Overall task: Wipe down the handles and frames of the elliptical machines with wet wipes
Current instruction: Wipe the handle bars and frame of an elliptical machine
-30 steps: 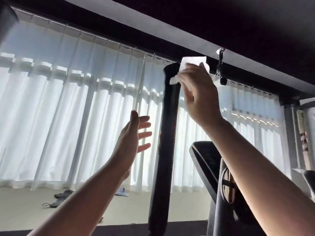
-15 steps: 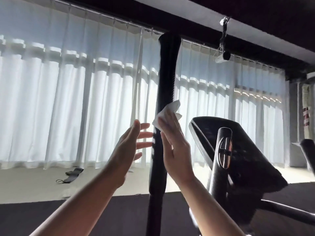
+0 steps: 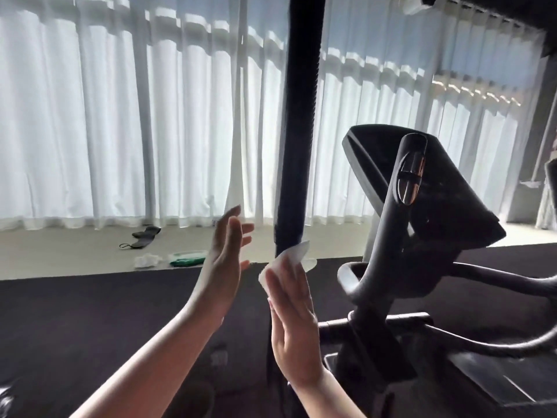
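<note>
A tall black elliptical handle [image 3: 297, 131] stands upright in the middle of the view. My right hand [image 3: 291, 321] presses a white wet wipe [image 3: 287, 259] flat against the handle's lower part, fingers straight. My left hand [image 3: 224, 267] hovers open just left of the handle, fingers spread, touching nothing. To the right are the machine's black console [image 3: 446, 188] and a shorter curved grip [image 3: 394, 224] with a shiny metal sensor plate.
White curtains cover the windows behind. On the pale floor by the dark mat [image 3: 90, 312] lie a green wipes pack [image 3: 187, 257], a crumpled white wipe [image 3: 147, 260] and a black strap [image 3: 141, 236]. Black frame bars [image 3: 497, 279] run to the right.
My right hand has slid the wipe down the handle from its top to its lower part. My view has tilted down. The left hand stayed open beside the handle.
</note>
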Demonstrator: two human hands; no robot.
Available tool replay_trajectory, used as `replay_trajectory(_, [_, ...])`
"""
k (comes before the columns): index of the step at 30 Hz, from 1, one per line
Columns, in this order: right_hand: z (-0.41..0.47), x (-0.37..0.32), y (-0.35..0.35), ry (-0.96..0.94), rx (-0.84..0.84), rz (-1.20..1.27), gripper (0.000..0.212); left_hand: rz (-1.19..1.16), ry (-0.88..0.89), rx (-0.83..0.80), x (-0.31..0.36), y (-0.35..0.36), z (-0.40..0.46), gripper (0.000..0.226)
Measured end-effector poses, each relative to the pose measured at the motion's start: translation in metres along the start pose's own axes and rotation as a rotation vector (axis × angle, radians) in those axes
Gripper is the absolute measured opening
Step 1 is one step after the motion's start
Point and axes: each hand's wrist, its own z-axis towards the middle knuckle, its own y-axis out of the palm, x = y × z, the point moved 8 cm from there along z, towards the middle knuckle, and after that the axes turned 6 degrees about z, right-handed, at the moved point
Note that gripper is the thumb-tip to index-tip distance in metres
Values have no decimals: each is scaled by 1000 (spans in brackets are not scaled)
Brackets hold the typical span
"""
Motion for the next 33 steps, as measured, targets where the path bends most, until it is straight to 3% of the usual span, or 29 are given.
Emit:
replay_trajectory(9, [-124, -12, 1, 45, -233, -57, 42, -11, -209, -63, -70, -3, -63, 53])
replay_trajectory(14, [-32, -18, -34, 188, 53, -17, 35, -10, -272, 76, -95, -21, -90, 50])
replay_trajectory(17, [10, -15, -18, 128, 32, -19, 34, -39, -298, 59, -103, -17, -98, 50])
replay_trajectory(23, [-97, 3, 14, 144, -105, -83, 42, -74, -354, 25, -125, -15, -116, 48])
replay_trajectory(29, [-177, 12, 23, 109, -122, -100, 70, 27, -478, -49, -166, -4, -143, 61])
replay_trajectory(33, [-214, 31, 26, 135, -100, -47, 70, 95, -520, -94, -186, 7, -161, 64])
